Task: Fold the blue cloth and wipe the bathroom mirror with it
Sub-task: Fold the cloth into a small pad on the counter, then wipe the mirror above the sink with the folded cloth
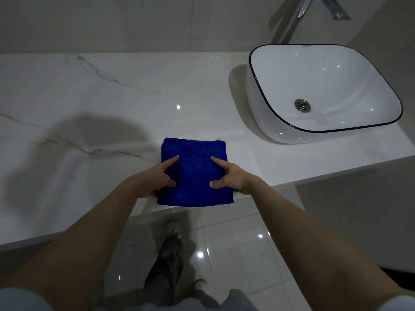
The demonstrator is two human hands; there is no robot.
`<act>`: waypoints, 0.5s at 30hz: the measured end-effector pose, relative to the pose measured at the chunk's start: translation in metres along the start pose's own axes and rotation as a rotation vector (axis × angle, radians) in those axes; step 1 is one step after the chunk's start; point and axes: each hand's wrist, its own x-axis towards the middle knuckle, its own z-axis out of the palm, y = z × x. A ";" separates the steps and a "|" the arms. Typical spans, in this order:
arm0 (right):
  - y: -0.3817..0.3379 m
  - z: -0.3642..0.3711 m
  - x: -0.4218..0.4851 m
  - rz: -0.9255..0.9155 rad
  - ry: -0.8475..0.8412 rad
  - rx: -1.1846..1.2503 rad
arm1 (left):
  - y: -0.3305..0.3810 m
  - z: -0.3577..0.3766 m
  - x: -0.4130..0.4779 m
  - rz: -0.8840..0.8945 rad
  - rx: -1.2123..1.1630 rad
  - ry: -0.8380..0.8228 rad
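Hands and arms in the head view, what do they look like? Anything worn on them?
Both forearms are bare. The left hand and right hand wear no gloves, and no watch or rings show. Light grey-blue sleeve edges show at the bottom corners: left sleeve, right sleeve.

Dim, cool light is falling from overhead, throwing small hard glints onto the glossy marble countertop (134, 75), the floor tiles (235, 243) and the white basin (325, 68). A broad soft shadow is spreading across the countertop's left half, and the blue cloth (194, 176) is showing as a saturated, nearly textureless patch. The wide lens is bowing the countertop's edge, and the frame's bottom corners are going soft.
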 end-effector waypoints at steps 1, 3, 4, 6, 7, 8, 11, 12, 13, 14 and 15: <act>0.002 0.000 -0.001 0.020 -0.016 -0.005 | -0.001 0.001 -0.002 -0.005 0.016 -0.008; 0.005 0.000 -0.003 0.040 -0.038 -0.043 | -0.003 0.002 -0.006 -0.008 0.048 -0.028; 0.006 0.001 -0.005 0.042 -0.045 -0.071 | -0.005 0.003 -0.009 -0.005 0.060 -0.038; 0.009 0.004 -0.009 0.037 -0.048 -0.132 | -0.010 0.006 -0.014 0.015 0.093 -0.044; 0.010 0.005 -0.012 0.032 -0.040 -0.163 | -0.012 0.008 -0.017 0.033 0.119 -0.039; 0.011 0.007 -0.016 0.028 -0.028 -0.194 | -0.015 0.010 -0.020 0.053 0.146 -0.032; 0.013 0.011 -0.029 0.011 0.012 -0.283 | -0.020 0.018 -0.032 0.111 0.221 -0.006; 0.013 0.012 -0.034 0.003 0.025 -0.322 | -0.021 0.020 -0.037 0.128 0.228 0.002; 0.013 0.013 -0.040 -0.006 0.038 -0.361 | -0.021 0.023 -0.042 0.141 0.221 0.007; 0.013 0.013 -0.047 -0.016 0.048 -0.393 | -0.020 0.026 -0.048 0.153 0.209 0.009; 0.012 0.013 -0.054 -0.027 0.055 -0.417 | -0.019 0.028 -0.054 0.167 0.204 0.012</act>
